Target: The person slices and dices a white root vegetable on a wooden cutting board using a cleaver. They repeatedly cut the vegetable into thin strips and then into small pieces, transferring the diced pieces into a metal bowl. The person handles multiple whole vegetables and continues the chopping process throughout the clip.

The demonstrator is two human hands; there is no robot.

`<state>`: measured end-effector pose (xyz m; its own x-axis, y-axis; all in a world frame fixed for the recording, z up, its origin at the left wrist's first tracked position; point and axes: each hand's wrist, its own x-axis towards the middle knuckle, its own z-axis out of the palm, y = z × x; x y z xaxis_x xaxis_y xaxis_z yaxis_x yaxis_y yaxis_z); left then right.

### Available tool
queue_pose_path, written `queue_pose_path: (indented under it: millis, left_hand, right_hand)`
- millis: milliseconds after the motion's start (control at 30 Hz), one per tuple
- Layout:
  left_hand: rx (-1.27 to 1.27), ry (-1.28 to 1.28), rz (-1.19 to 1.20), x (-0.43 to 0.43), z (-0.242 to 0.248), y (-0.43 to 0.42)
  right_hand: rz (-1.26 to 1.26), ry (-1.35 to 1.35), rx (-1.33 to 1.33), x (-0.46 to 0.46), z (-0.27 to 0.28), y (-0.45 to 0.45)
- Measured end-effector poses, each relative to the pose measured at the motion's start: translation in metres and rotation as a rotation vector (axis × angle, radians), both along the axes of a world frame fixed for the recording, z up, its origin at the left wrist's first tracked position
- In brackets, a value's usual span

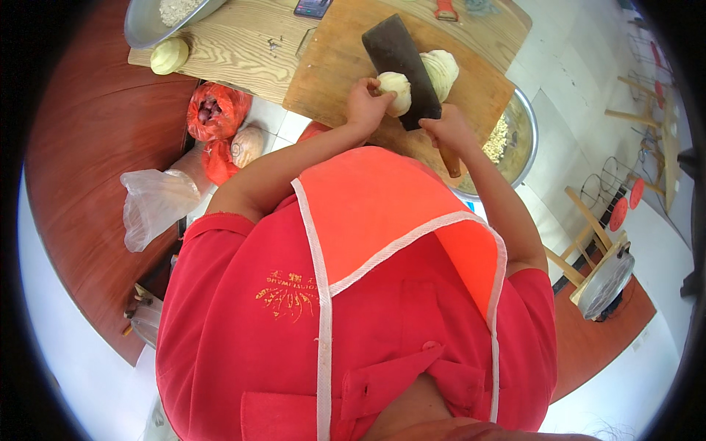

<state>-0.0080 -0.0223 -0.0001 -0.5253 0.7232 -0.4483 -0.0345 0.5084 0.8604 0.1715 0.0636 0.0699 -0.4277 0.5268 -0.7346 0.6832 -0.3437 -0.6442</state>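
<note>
My right hand [449, 125] grips the wooden handle of a Chinese cleaver [398, 58]. The dark, broad blade slants across the wooden cutting board [331, 71]. On the blade's left side, my left hand [368, 105] holds a pale, peeled vegetable piece [398, 91] by its left end with bent fingers. That piece lies against or very close to the blade; actual contact cannot be made out. To the right of the blade lies a fanned pile of pale vegetable slices [443, 71], partly hidden behind the steel.
A wood-grain table [237, 49] bears the board, a peeled round vegetable [169, 55], a metal bowl [144, 25] of pale food, a phone [313, 7] and a red strap [446, 10]. Below right stands a metal basin [528, 129] of chopped pieces. Red plastic bags [223, 105] are at left.
</note>
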Motion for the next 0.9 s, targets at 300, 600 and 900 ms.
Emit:
queue_pose_path:
  millis: [300, 600, 900]
  left_hand:
    - [0.031, -0.175, -0.017, -0.008, 0.013, -0.011]
    - [0.088, -0.159, 0.005, -0.011, 0.012, -0.013]
    - [0.099, 0.158, -0.078, -0.001, -0.003, -0.005]
  right_hand:
    - [0.105, -0.228, 0.559, -0.033, -0.032, -0.051]
    - [-0.070, -0.092, 0.685, -0.024, -0.023, -0.063]
    - [-0.234, 0.096, 0.195, 0.048, 0.035, -0.021]
